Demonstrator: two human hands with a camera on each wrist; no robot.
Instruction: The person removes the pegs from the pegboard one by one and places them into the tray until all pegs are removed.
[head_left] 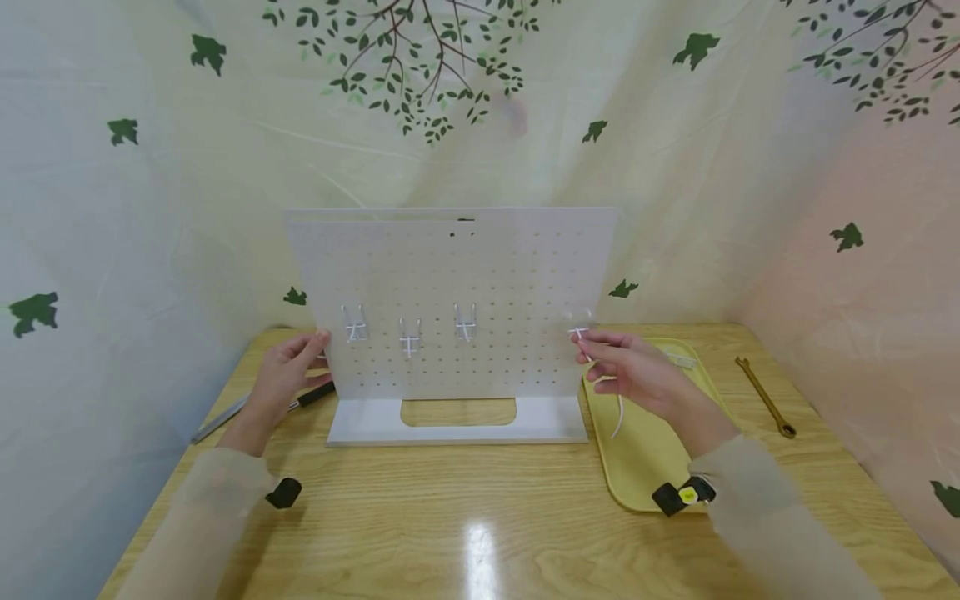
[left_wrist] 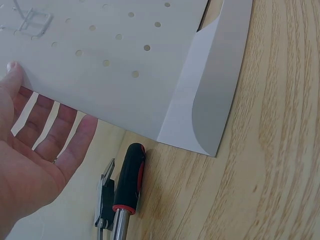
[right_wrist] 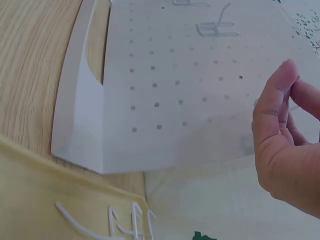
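Note:
A white pegboard stands upright on its base, with three white wire hooks fitted across its left half and middle, among them a left hook, a lower hook and a middle hook. My left hand holds the board's left edge, thumb on the front face and fingers behind, as the left wrist view shows. At the board's right side, my right hand pinches another white hook against the front face. In the right wrist view that hook is mostly hidden behind the fingers.
Beneath my right forearm lies a yellow tray holding several loose white hooks. A brass-coloured wrench is at the far right. Left of the board lie a tool with a black and red handle and a grey metal tool. Patterned cloth hangs behind.

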